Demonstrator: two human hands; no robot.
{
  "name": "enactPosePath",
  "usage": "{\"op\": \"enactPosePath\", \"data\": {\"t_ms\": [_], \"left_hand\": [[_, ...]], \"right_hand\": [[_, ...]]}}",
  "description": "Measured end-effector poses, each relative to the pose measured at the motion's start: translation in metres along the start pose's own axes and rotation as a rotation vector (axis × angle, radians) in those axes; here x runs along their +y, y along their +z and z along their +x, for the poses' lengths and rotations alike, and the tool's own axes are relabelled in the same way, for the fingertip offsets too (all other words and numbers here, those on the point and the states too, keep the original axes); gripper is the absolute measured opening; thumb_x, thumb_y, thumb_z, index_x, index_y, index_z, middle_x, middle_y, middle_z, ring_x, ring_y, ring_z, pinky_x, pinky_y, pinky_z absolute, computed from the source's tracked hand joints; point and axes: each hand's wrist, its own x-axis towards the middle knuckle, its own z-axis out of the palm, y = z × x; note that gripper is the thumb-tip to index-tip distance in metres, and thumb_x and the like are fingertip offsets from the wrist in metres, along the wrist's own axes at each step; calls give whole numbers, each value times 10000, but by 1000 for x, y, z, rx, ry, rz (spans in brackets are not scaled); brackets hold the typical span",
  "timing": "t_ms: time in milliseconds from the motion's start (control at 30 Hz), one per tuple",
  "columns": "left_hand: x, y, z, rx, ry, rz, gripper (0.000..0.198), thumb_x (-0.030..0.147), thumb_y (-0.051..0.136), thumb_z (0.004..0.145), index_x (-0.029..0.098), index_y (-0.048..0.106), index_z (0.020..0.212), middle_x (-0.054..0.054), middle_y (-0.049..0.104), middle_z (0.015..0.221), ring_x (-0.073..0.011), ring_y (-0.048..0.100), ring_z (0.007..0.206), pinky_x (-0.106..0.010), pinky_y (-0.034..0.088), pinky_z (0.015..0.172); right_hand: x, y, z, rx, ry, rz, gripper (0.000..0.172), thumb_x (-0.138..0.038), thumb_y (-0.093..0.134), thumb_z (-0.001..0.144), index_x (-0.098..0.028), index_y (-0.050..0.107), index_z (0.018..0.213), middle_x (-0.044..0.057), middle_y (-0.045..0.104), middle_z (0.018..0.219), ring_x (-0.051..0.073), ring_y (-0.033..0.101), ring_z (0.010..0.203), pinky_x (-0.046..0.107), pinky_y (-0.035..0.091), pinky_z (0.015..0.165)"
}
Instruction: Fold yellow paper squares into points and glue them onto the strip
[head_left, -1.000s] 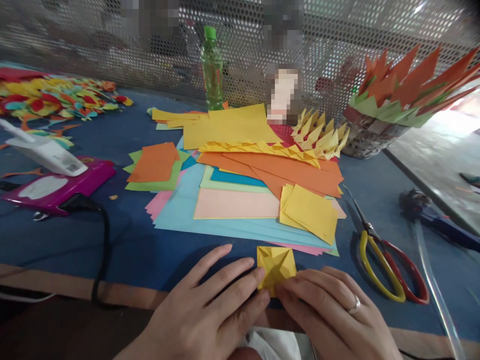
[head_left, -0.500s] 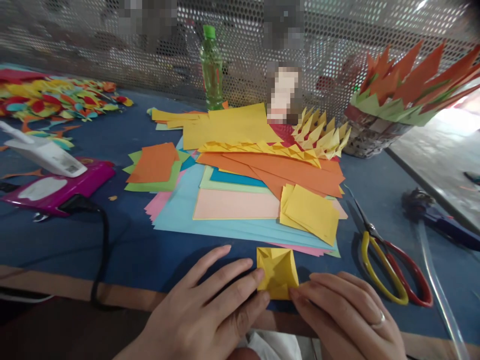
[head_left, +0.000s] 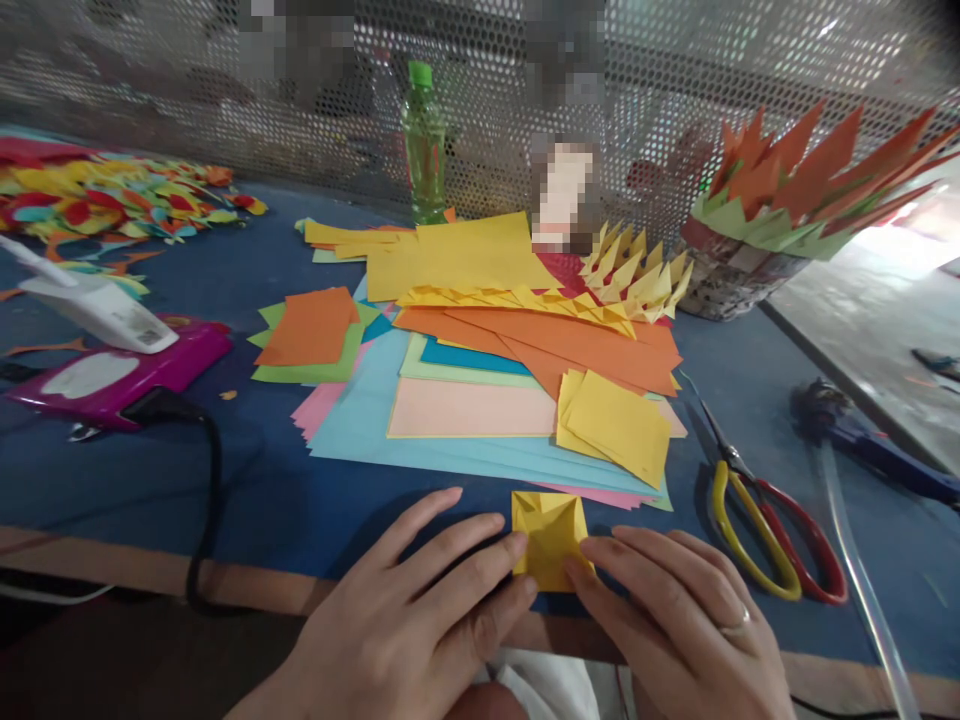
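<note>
A small square of folded yellow paper (head_left: 551, 545) lies flat near the table's front edge, its creased flaps showing along the top. My left hand (head_left: 427, 600) holds down its left side with thumb and forefinger, the other fingers spread over the blue tabletop. At the right side, my right hand (head_left: 667, 590), with a ring on one finger, presses the thumb and fingertips on the lower right corner. Beyond my hands, a few yellow paper rectangles (head_left: 619, 428) rest on light blue sheets (head_left: 352, 420). Scissors (head_left: 739, 490) with yellow and red handles lie right of my right hand.
A purple device (head_left: 187, 365) with a black cord sits at left, a white plug on top. Behind are paper scraps (head_left: 135, 200), a green bottle (head_left: 424, 150), a folded yellow strip (head_left: 517, 300), spiky yellow paper pieces (head_left: 637, 275) and an orange-spiked basket (head_left: 739, 275). A glue gun (head_left: 862, 430) lies right.
My right thumb and fingers have moved left and up onto the paper's right side, and its lower right part now lies flatter. My left hand stays about where it was.
</note>
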Motion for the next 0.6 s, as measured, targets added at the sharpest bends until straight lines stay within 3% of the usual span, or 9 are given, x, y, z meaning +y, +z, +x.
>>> {"op": "enactPosePath", "data": {"t_ms": [100,233,367,467,600], "left_hand": [[-1,1,0,12,1,-6,279,233,492,1021,197,705,1199,-19,708,1281,-203,603,1247,-463,238,1267],[-1,1,-1,-7,5,-14,295,293,488,1029,199,699,1211,-21,700,1292,-207,591,1261,-458,215,1276],[0,-1,-1,5,-9,-41,334,381,498,1036,188,698,1221,-42,701,1278,-217,573,1282,-466,211,1277],[0,-2,-1,-9,-1,-44,428,497,496,1029,189,680,1262,-45,692,1297,-212,566,1290,-454,200,1283],[-2,-1,-2,32,30,-13,351,390,490,1038,183,694,1234,-34,685,1309,-206,570,1270,-432,197,1281]], "right_hand": [[-2,-2,-3,83,59,15,300,-114,482,1006,-241,752,978,20,779,1006,165,675,1017,312,501,950],[0,-19,4,-113,90,65,319,-96,491,967,-233,717,1147,60,730,1165,181,664,1115,281,534,953],[4,-24,18,-285,174,98,487,-19,424,922,-224,627,1314,105,598,1376,206,572,1269,327,523,1020],[10,-17,27,-319,132,157,511,17,387,894,-230,630,1270,98,560,1399,205,513,1299,351,518,1026],[19,-11,32,-277,110,206,422,32,400,882,-218,644,1118,85,579,1368,212,478,1302,381,505,1031]]}}
